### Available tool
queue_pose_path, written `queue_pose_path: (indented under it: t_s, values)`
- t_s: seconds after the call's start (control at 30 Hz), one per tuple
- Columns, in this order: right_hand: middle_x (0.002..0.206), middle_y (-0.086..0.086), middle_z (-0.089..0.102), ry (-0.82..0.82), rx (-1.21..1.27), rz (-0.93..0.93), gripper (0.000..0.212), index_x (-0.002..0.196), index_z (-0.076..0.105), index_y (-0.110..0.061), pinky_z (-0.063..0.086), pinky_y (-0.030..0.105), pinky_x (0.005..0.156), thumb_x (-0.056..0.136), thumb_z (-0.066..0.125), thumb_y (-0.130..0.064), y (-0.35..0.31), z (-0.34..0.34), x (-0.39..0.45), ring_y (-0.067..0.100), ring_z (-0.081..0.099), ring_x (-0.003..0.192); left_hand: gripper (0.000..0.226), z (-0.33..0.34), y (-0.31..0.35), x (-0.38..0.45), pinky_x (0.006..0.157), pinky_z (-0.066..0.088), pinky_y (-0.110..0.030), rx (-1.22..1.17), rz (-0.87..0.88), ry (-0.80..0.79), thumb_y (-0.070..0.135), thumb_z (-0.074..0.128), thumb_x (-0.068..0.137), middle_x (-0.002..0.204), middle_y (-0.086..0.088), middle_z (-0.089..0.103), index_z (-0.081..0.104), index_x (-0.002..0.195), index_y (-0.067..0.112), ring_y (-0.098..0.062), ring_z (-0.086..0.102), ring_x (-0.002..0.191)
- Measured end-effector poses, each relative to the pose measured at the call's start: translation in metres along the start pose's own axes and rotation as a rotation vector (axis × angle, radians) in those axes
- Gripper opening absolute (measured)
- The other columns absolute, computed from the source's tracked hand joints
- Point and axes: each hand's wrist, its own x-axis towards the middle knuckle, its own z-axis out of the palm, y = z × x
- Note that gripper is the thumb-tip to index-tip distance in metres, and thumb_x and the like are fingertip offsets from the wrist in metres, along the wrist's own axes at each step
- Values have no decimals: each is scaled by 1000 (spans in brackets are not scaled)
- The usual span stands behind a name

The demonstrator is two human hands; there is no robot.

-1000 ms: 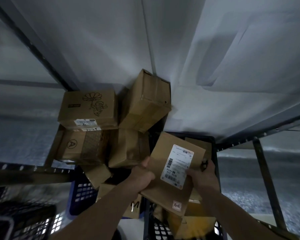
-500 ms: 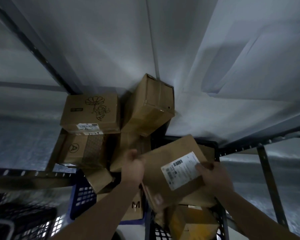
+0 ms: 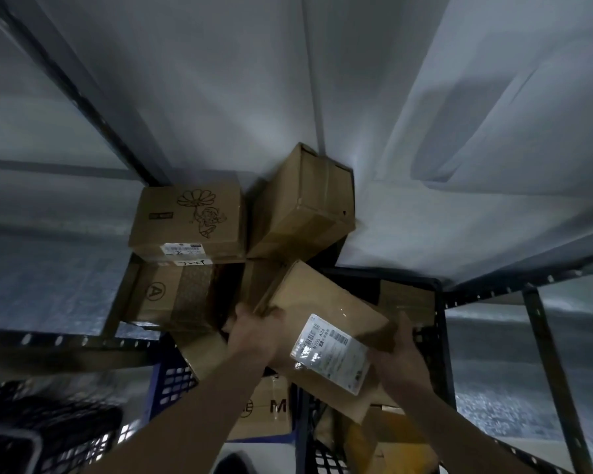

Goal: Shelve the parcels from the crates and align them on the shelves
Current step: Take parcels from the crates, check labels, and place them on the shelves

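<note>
A: Report the position of the parcel being handled.

B: The flat cardboard parcel (image 3: 317,311) sits at lower centre of the frame, tilted, with its white shipping label (image 3: 331,354) facing the camera. It is held above the dark crate (image 3: 439,336) at lower right and the blue crate (image 3: 172,381) at lower left.

A: State of each grip?

B: The left hand (image 3: 254,336) has its fingers curled around the parcel's upper-left edge. The right hand (image 3: 399,357) holds the lower-right edge, with its thumb lying on the parcel's face near the label. Both grips are closed on the same parcel.

A: What is already on the shelf?

B: Left of centre, a box with a flower drawing (image 3: 189,220) is stacked on a box marked with a circled A (image 3: 175,295). Just right of the flower box, a plain box (image 3: 305,203) leans tilted against the white wall (image 3: 220,80). More boxes lie in both crates, including one with the letter M (image 3: 271,412) at bottom centre.
</note>
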Motion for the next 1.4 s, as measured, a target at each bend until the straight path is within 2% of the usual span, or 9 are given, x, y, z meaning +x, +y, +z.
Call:
queue_pose_path:
  t_s: [0.1, 0.2, 0.43, 0.6, 0.7, 0.8, 0.93, 1.13, 1.4]
  values:
    - [121, -2, 55, 18, -48, -31, 65, 132, 41, -34, 59, 35, 71, 76, 73, -27, -8, 0, 5, 22, 62, 104, 71, -1, -2, -2, 96, 51, -50, -99, 0, 34, 47, 64, 79, 132, -17, 50, 43, 137, 13, -39, 55, 113]
    - [99, -1, 66, 44, -6, -38, 37, 108, 57, -20, 57, 33, 69, 79, 78, -32, -21, -1, 8, 20, 68, 92, 84, -4, 2, -6, 95, 52, -49, -258, -1, 59, 44, 73, 66, 127, -12, 55, 43, 140, 17, -34, 57, 110]
    - [115, -3, 58, -91, 62, 44, 45, 125, 49, -32, 48, 49, 98, 86, 72, -38, -30, 7, 2, 24, 57, 109, 64, -2, -4, -17, 94, 51, -56, -544, -25, -128, 14, 68, 80, 117, -8, 63, 45, 136, 33, -33, 63, 104]
    - [123, -2, 59, -176, 166, 102, 69, 137, 50, -30, 48, 50, 99, 75, 78, -40, -38, 7, -17, 24, 57, 110, 81, -8, -4, -35, 70, 50, -31, -467, 150, -248, -10, 58, 85, 119, 2, 61, 37, 145, 39, -18, 60, 104]
    - [122, -2, 58, -159, 189, 47, 63, 137, 49, -24, 46, 44, 95, 82, 75, -39, -46, -3, -35, 21, 56, 109, 84, -21, 5, -49, 64, 46, -25, -414, 168, -247, -9, 58, 84, 113, 9, 62, 32, 149, 38, -8, 59, 96]
    - [122, 0, 56, -72, 218, 4, 56, 132, 47, -24, 45, 46, 97, 85, 73, -43, -63, -19, -62, 22, 54, 110, 79, -36, 22, -73, 66, 47, -28, -327, 146, -236, -1, 65, 83, 109, 6, 59, 27, 148, 24, -9, 57, 90]
    - [112, 2, 58, 21, 285, -73, 46, 116, 49, -22, 46, 43, 90, 85, 69, -49, -99, -55, -106, 24, 57, 102, 79, -64, 56, -116, 93, 52, -47, -281, 159, -220, 3, 69, 80, 114, -2, 62, 28, 145, 19, -20, 62, 101]
    - [109, 5, 60, 89, 309, -207, 46, 116, 48, -16, 45, 39, 81, 89, 62, -51, -155, -111, -173, 21, 58, 94, 65, -116, 104, -202, 84, 52, -35, -310, 352, -165, -1, 67, 82, 98, 6, 62, 37, 138, 14, -10, 61, 88]
    - [122, -1, 55, 159, 319, -396, 63, 147, 35, -33, 45, 36, 87, 91, 59, -50, -198, -160, -289, 24, 55, 105, 64, -181, 130, -302, 95, 53, -47, -300, 559, -174, 8, 73, 80, 111, 2, 67, 39, 132, 24, -20, 67, 100]
